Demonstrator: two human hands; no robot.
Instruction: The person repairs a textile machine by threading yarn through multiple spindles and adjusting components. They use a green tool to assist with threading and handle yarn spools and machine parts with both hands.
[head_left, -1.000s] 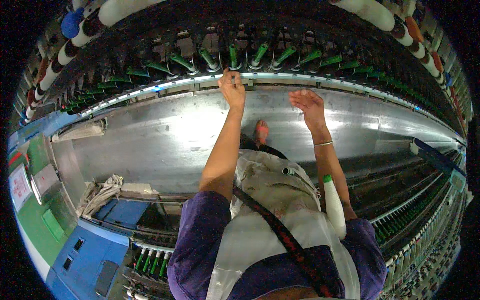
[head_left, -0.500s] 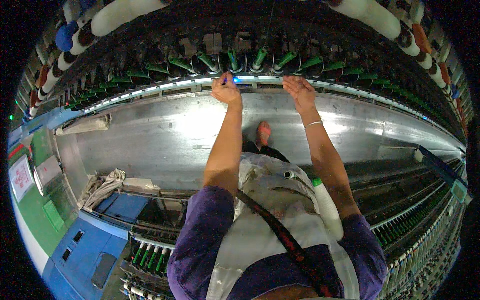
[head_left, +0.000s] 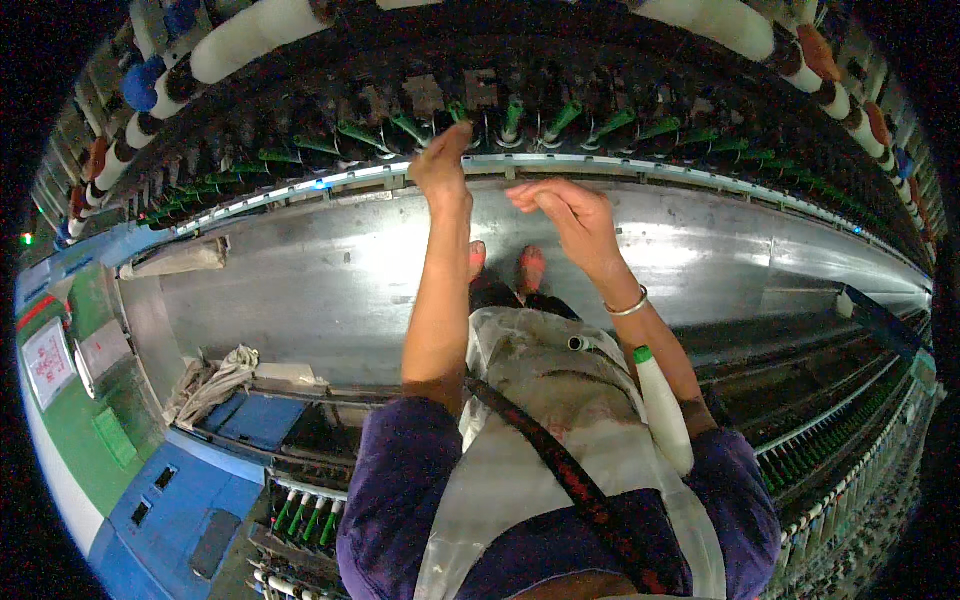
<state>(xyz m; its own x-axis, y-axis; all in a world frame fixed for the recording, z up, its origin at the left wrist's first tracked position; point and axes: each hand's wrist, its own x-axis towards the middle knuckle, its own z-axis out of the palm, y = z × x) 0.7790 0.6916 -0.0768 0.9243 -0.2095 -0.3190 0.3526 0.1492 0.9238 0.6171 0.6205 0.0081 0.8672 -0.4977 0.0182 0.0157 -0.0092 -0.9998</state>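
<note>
A curved row of green spindle tubes lines the machine in front of me. My left hand (head_left: 442, 165) is raised to the row, its fingers closed and reaching the base of one green tube (head_left: 457, 110); whatever they grip is hidden. Lower and to the right, my right hand (head_left: 572, 215) hovers before the pale rail (head_left: 560, 160), wrist bent and fingertips pressed together toward the left. Any thread between them is too fine to make out. A white yarn bobbin (head_left: 662, 415) with a green tip leans at the right side of my translucent apron (head_left: 540, 400).
Large white rolls (head_left: 255, 45) hang above the spindles. A metal floor (head_left: 330, 290) runs below the rail. Crumpled cloth (head_left: 212, 385) and a blue cabinet (head_left: 175, 500) are at the lower left. Another machine's spindle row (head_left: 840, 440) stands behind me on the right.
My left hand has moved up from the rail to the green tube. My right hand has come down and left, its fingers now bent inward. The view has shifted slightly.
</note>
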